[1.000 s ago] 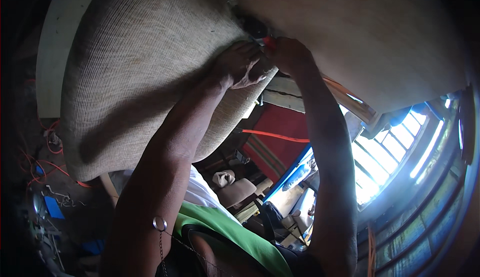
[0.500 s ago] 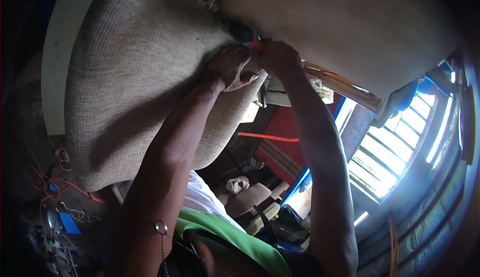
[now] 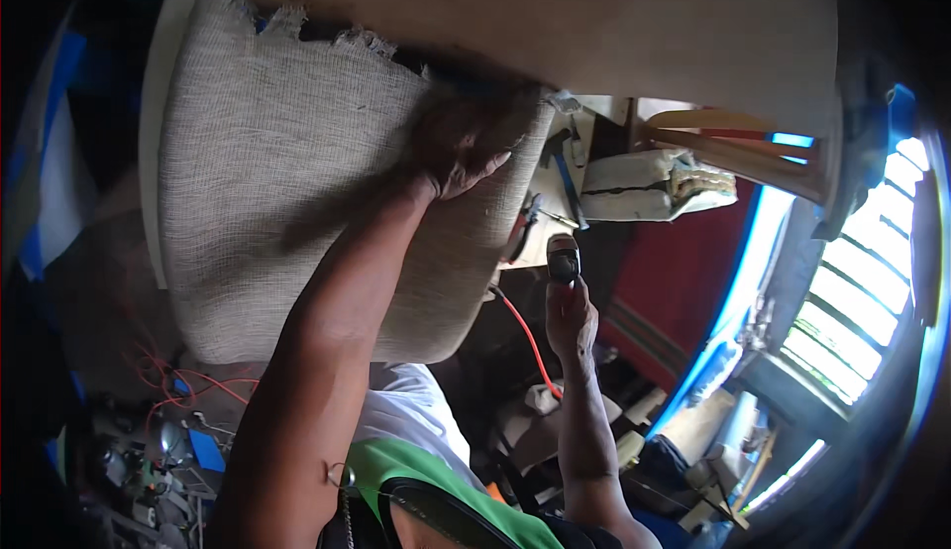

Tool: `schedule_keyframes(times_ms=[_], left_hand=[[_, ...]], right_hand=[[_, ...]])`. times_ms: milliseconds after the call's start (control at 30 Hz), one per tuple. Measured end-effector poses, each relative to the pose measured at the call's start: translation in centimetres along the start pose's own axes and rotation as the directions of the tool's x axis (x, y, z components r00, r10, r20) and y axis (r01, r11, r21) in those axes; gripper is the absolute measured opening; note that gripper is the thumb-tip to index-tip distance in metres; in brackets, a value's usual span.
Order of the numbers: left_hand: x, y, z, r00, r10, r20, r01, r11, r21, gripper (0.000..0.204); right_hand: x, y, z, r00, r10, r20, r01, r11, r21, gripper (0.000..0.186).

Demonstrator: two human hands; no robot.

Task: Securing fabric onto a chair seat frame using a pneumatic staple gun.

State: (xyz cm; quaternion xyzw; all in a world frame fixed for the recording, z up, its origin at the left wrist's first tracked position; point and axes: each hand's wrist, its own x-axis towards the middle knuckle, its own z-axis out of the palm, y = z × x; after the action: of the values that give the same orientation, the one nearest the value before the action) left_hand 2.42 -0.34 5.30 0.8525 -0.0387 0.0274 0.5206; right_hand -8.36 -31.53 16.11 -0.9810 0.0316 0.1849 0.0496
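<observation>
Beige woven fabric [image 3: 267, 172] covers a large padded piece in front of me, with a torn, frayed upper edge. A smooth brownish panel [image 3: 594, 14] rises beyond it, with a dark gap between them. My left hand [image 3: 451, 153] lies on the fabric by the gap near its right corner, thumb stretched out; its fingertips are lost in shadow. To the right, away from the fabric, my right hand [image 3: 570, 321] is closed round an upright tool with a rounded grey and dark head, which looks like a staple gun [image 3: 563, 257].
A hammer [image 3: 569, 177] and red-handled pliers [image 3: 520, 230] lie on a pale surface beyond the fabric's right edge. Next to them is a whitish bundle [image 3: 644, 187]. A red hose [image 3: 530, 326] hangs near my right hand. Cables and clutter cover the floor at lower left.
My right hand has left the gap beside my left hand, moving right and toward me, and now holds the tool. The left hand stays on the fabric; the view has shifted.
</observation>
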Motion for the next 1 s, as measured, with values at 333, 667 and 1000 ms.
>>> schedule_keyframes(times_ms=[333,667,1000], left_hand=[[-0.3,-2.8,4.1,0.942,0.301,-0.151,-0.236,0.909,0.343,0.062],[-0.7,-7.2,-9.3,0.965,0.149,-0.214,0.017,0.783,0.621,0.03],[0.2,-11.4,-15.8,0.911,-0.368,-0.186,0.411,0.773,0.483,0.042]], right_hand=[[4.3,4.2,14.9,0.961,-0.087,-0.262,0.119,0.987,0.109,0.062],[6.9,3.6,18.6,0.952,-0.177,-0.249,0.218,0.964,0.149,0.058],[3.1,-7.3,5.5,0.756,-0.235,-0.611,0.578,0.677,0.456,0.029]])
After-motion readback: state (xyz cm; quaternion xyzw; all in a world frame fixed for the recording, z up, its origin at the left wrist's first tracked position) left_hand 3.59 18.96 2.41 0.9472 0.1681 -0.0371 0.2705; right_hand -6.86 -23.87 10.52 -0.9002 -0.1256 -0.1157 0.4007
